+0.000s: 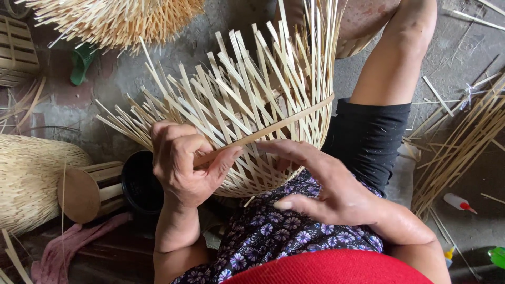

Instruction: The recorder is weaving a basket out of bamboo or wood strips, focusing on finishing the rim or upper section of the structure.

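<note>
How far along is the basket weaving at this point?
Done: the rounded lower body of the bamboo basket is tightly woven. In hand: the left hand pinches a flat bamboo band against the wall while the right hand steadies it. Left: the loose upright strips above the band are unwoven and untrimmed.

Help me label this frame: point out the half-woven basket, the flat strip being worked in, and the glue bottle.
Basket [263, 173], head view, woven lower wall.
Flat strip [294, 118], head view, middle of its length.
Glue bottle [455, 201], head view, white body.

Matt, pale bamboo-strip basket [252, 105]
</note>
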